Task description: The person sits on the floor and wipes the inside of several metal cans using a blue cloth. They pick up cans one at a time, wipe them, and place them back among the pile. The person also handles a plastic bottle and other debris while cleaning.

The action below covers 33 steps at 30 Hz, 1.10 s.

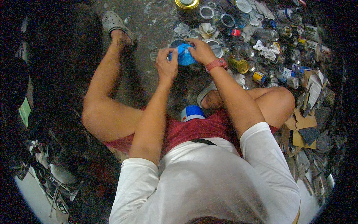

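Out in front of me, between my bent legs, both hands pinch a crumpled blue piece of thin plastic (186,56). My left hand (167,65) has its fingertips closed on the left edge of it. My right hand (202,51), with a red watch on the wrist, grips the upper right side, fingers bent over it. Whether the plastic is a bag or a sheet, I cannot tell. Just beyond the hands sit a round clear container (178,43) and another with a pale rim (215,47).
Bottles, jars, cans and crumpled paper litter the floor on the right, including a gold-ended can (241,66). Torn cardboard (304,121) lies beside my right knee. A blue and white can (192,112) stands between my thighs. Dark clutter fills the left side.
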{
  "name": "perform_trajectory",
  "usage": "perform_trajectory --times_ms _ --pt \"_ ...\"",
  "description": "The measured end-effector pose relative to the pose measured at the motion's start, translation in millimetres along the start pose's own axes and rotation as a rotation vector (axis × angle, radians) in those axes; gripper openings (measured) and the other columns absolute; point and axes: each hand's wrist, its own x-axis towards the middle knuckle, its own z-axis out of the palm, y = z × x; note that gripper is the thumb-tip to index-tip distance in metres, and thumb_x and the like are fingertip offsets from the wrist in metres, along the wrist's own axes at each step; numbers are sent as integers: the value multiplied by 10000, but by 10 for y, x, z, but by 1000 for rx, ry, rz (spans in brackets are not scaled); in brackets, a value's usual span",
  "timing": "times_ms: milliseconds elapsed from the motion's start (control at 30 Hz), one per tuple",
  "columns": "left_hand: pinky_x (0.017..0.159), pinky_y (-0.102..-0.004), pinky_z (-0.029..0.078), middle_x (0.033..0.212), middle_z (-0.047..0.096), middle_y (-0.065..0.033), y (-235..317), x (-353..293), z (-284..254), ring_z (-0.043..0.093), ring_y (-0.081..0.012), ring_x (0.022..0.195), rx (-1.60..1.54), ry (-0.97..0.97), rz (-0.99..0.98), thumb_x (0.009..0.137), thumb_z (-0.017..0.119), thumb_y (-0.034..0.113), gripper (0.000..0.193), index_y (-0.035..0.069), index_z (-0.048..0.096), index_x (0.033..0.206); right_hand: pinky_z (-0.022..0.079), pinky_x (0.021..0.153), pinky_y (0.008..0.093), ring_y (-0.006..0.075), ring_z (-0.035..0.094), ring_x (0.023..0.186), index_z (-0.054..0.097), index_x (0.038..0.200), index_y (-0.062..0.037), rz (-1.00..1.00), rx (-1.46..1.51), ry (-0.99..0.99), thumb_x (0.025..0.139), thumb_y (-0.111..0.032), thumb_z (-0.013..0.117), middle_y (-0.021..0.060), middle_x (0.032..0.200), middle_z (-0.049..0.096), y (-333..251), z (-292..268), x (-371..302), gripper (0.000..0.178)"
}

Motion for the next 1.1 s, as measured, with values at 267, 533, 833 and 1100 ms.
perform_trajectory --times_ms 267,533,833,1100 --pt "843 -397 529 1024 667 -100 141 -261 249 640 -251 900 -274 208 -389 863 866 252 453 38 595 1157 569 943 486 425 716 1085 650 1330 -110 9 13 28 935 -199 684 227 1139 745 52 74 14 407" --pt "780 -349 528 963 631 -65 34 -237 280 601 -195 843 -242 99 -617 770 956 303 605 71 553 1157 549 955 560 504 682 1085 562 1246 -32 144 47 31 885 -337 798 279 1122 716 -202 39 -61 528" --pt "914 -399 565 1069 636 -137 -410 -149 147 687 -297 1048 -590 24 -734 873 790 175 494 49 501 1253 564 918 509 463 699 1075 507 1247 -10 73 -37 84 772 -274 920 271 1133 701 -353 88 -185 683" --pt "1177 -443 427 1555 508 -251 -1259 259 393 521 -367 1416 -2 -369 -530 879 811 177 951 26 246 1629 569 911 532 467 686 1060 505 1239 -18 63 -66 141 772 -225 907 252 1133 692 -334 176 -244 650"
